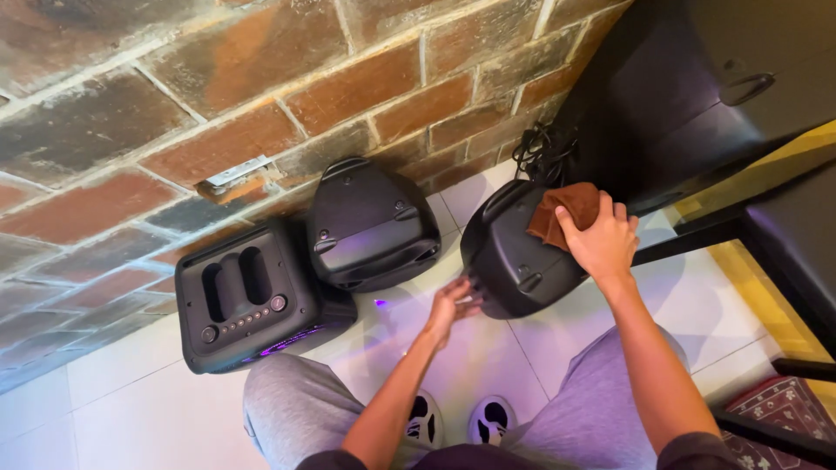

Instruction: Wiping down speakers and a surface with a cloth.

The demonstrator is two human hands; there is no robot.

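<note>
Three black loudspeakers stand on a white tiled floor against a brick wall. My right hand (pixel 601 241) presses a brown cloth (pixel 562 213) onto the top of the right speaker (pixel 514 252). My left hand (pixel 453 305) touches the lower front edge of that same speaker, fingers curled against it. The middle speaker (pixel 370 226) stands beside it to the left. Further left stands the square speaker (pixel 248 296), with a top handle and a row of knobs and buttons. Purple light glows at its base.
The brick wall (pixel 218 104) runs behind the speakers. A dark cabinet (pixel 697 96) stands at the right with tangled black cables (pixel 540 152) beside it. A black frame (pixel 714 231) and a patterned rug (pixel 779 409) lie at the right. My feet in black-and-white shoes (pixel 457 422) are below.
</note>
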